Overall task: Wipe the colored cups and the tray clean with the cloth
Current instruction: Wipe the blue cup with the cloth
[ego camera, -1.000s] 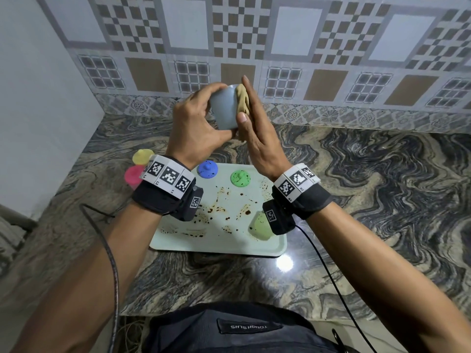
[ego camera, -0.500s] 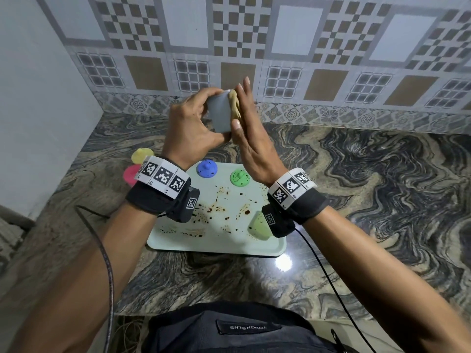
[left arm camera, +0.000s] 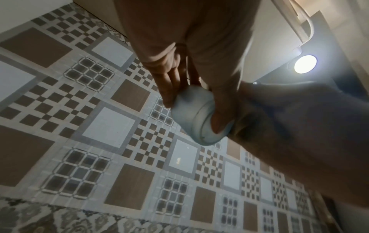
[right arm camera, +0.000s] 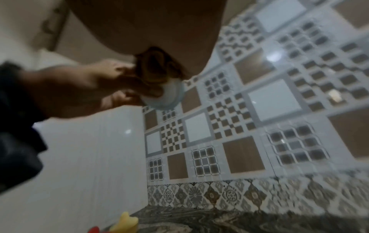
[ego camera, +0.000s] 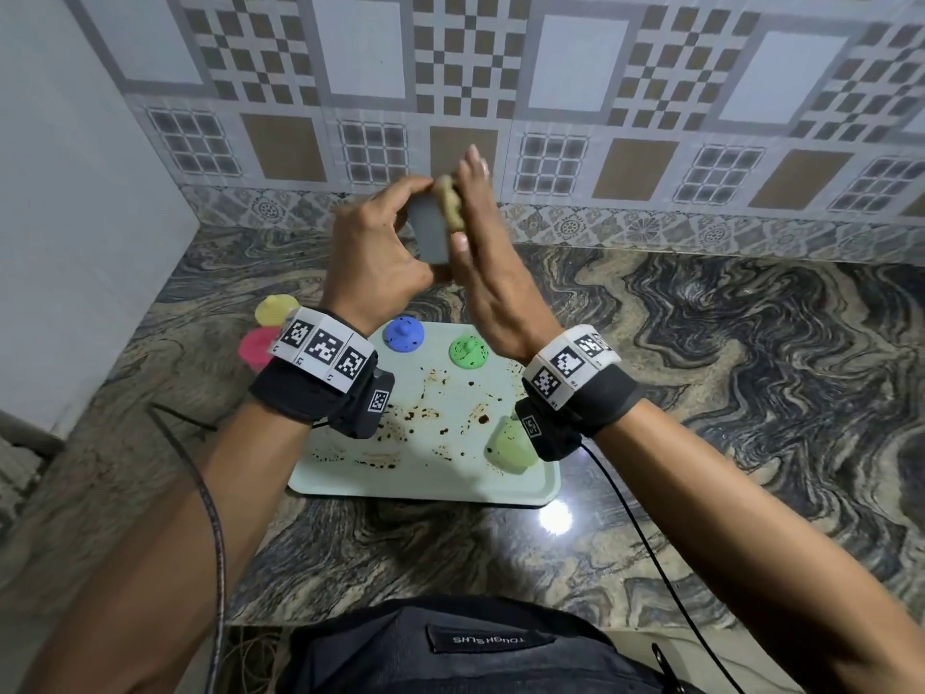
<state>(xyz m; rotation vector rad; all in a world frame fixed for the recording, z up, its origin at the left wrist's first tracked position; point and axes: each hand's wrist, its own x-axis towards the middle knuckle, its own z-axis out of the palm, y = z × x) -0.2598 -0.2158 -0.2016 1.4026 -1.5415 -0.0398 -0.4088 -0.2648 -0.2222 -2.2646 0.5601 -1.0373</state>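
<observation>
While left hand grips cup, cloth presses alongside.

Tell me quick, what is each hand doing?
Left hand: fingers curled round the pale blue cup, holding it up.
Right hand: fingers straight, pressing the yellow cloth against the cup.

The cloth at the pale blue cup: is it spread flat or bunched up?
Bunched up. The cloth forms a lumpy wad between the right hand and the pale blue cup, which the left hand grips.
</observation>
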